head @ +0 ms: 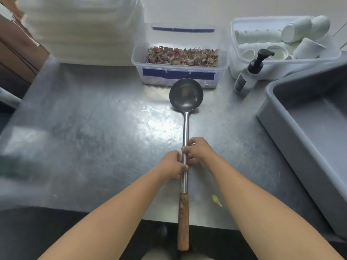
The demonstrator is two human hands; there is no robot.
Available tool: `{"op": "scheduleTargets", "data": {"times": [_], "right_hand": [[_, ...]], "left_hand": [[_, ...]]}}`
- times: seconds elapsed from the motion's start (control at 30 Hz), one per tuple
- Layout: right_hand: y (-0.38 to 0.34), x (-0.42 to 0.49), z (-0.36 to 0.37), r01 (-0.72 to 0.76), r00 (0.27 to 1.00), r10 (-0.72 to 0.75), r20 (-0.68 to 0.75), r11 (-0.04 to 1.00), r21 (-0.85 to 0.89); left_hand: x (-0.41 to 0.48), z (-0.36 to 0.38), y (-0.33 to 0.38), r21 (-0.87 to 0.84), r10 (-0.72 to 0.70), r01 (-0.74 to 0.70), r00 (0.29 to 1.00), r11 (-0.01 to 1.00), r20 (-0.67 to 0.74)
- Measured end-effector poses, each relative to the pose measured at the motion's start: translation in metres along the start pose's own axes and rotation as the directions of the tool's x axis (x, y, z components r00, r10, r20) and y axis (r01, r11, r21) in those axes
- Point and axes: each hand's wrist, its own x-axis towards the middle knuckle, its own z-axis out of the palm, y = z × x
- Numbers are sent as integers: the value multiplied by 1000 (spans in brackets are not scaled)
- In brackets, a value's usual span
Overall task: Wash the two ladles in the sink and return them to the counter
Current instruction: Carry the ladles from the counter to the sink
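One long steel ladle point(185, 128) with a brown wooden grip lies lengthwise on the metal counter point(90, 128), bowl facing up at the far end and the wooden end past the counter's near edge. My left hand point(173, 166) and my right hand point(197, 151) both pinch its steel shaft about midway, left hand slightly nearer to me. Only this one ladle is in view, and no sink shows.
A clear tub of dried peels point(178, 59) stands just behind the ladle bowl. To its right are a black-pump bottle point(247, 72) and a bin of white cups point(281, 44). A grey tray point(309, 128) fills the right side. Stacked white items point(82, 29) sit back left.
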Motion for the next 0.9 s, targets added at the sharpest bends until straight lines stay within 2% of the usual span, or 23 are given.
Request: {"op": "scheduleTargets", "data": {"times": [0.13, 0.3, 0.43, 0.53, 0.67, 0.9], "right_hand": [[-5, -21, 8, 42, 994, -41, 104, 999, -13], [-20, -52, 39, 137, 971, -115, 208, 986, -95], [-28, -84, 84, 247, 925, -182, 334, 955, -164], [-30, -109, 135, 344, 882, -223, 415, 906, -246], [-26, -154, 220, 475, 811, -254, 527, 811, -341], [32, -278, 406, 652, 647, -160, 746, 623, -432]], "left_hand": [[-25, -13, -12, -125, 32, -29, 999, 992, 23], [-72, -34, -38, -309, 29, -41, 999, 950, -45], [-122, -56, -67, -290, 52, -81, 993, 954, -108], [-162, -76, -100, -304, 39, -99, 980, 948, -198], [-218, -104, -169, -422, -16, -120, 952, 899, -305], [-353, -125, -348, -684, -164, -236, 870, 690, -465]]}}
